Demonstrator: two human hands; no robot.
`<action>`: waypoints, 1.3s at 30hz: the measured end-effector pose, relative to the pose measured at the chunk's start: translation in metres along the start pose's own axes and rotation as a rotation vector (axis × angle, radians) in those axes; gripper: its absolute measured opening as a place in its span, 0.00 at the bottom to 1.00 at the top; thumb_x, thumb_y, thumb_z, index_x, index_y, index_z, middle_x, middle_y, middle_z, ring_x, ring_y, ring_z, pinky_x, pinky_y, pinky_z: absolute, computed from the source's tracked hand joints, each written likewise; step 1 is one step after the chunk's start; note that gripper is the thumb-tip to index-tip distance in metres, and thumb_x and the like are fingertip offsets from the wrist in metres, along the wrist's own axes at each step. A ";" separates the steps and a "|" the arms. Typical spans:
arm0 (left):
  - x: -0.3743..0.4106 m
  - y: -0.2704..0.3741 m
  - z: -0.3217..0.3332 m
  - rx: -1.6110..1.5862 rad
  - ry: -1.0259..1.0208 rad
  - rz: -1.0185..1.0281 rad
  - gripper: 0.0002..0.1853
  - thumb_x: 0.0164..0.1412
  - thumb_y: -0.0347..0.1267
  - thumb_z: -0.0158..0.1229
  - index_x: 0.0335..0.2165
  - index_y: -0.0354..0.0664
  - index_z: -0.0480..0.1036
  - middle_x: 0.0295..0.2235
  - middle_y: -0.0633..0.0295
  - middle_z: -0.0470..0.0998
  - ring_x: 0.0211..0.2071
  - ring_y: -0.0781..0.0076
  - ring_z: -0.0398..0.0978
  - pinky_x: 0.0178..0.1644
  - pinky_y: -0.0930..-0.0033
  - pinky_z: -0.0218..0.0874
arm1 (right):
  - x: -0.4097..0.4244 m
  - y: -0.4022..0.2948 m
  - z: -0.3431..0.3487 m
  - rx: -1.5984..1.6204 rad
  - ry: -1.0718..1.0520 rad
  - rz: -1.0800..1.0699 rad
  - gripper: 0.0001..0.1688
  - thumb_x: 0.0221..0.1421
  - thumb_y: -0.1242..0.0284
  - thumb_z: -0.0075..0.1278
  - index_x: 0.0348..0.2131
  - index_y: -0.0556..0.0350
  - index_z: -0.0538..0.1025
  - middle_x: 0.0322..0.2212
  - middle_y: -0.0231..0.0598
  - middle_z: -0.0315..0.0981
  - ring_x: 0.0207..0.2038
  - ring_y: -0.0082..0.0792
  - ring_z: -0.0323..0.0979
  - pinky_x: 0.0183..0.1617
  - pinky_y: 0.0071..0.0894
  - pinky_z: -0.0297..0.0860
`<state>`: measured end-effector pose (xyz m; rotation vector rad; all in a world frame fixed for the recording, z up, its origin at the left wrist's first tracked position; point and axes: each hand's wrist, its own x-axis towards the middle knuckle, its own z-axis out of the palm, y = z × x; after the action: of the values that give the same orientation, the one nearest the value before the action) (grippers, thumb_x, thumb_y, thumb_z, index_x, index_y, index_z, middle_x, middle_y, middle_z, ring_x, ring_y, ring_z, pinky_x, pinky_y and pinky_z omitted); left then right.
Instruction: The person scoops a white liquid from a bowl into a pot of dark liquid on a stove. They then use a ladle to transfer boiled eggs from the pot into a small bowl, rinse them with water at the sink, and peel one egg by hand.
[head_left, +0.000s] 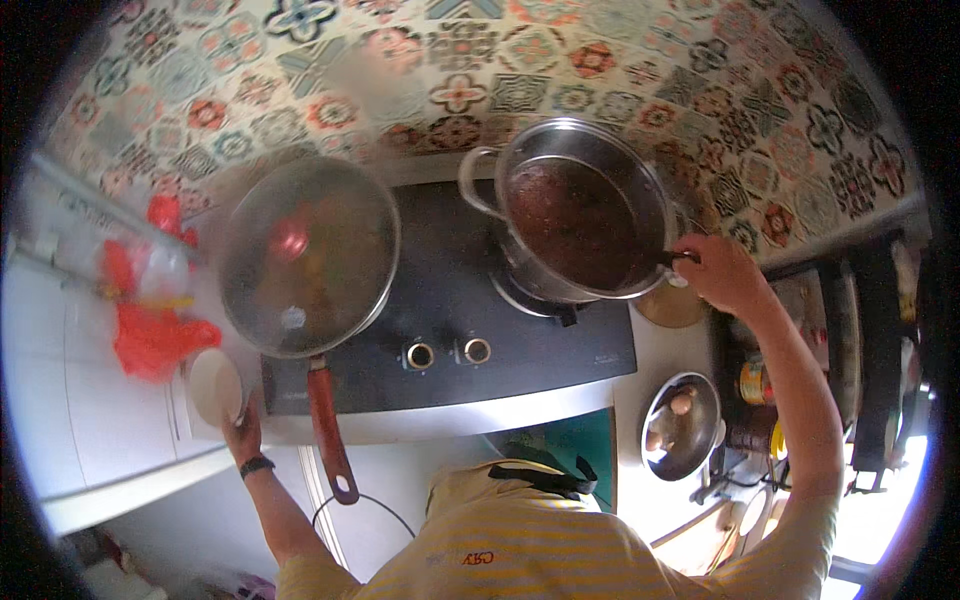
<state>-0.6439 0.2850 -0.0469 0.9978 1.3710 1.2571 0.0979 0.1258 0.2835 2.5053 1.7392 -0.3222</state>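
My left hand grips the edge of a white dish, tilted beside the left front corner of the black hob. At the right rim of a steel pot, my right hand is closed around a dark utensil handle; the utensil's far end is hidden in the pot. Dark reddish-brown liquid fills much of the pot, which stands on the right burner. On the left burner, a frying pan with a reddish-brown handle is covered by a fogged glass lid with a red knob.
Red plastic bags lie left of the hob. Two control knobs sit near its front. A metal bowl holding what look like eggs stands at right, near jars. Patterned tiles cover the back wall.
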 end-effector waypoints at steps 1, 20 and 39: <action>0.004 0.013 0.000 -0.585 0.047 -0.244 0.28 0.55 0.27 0.54 0.52 0.28 0.55 0.49 0.46 0.62 0.50 0.55 0.61 0.54 0.57 0.59 | 0.003 -0.004 -0.010 0.198 -0.155 0.098 0.17 0.53 0.65 0.45 0.41 0.53 0.72 0.21 0.41 0.70 0.20 0.33 0.70 0.22 0.30 0.65; -0.083 0.185 0.081 -0.452 0.114 -0.088 0.35 0.54 0.39 0.56 0.55 0.39 0.51 0.51 0.51 0.62 0.50 0.57 0.64 0.51 0.51 0.62 | -0.067 -0.007 0.047 1.398 0.139 0.269 0.24 0.57 0.59 0.45 0.49 0.54 0.67 0.28 0.28 0.67 0.26 0.17 0.63 0.28 0.13 0.58; -0.158 0.326 0.259 -0.469 -0.339 -0.180 0.29 0.59 0.44 0.47 0.53 0.39 0.56 0.49 0.48 0.64 0.48 0.56 0.66 0.48 0.57 0.66 | -0.114 0.007 0.105 0.671 0.622 0.026 0.23 0.51 0.76 0.50 0.48 0.48 0.68 0.39 0.46 0.71 0.40 0.48 0.71 0.42 0.39 0.68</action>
<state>-0.3768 0.2176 0.3032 0.7002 0.8313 1.1393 0.0524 -0.0005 0.2051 3.3867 2.0562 -0.1392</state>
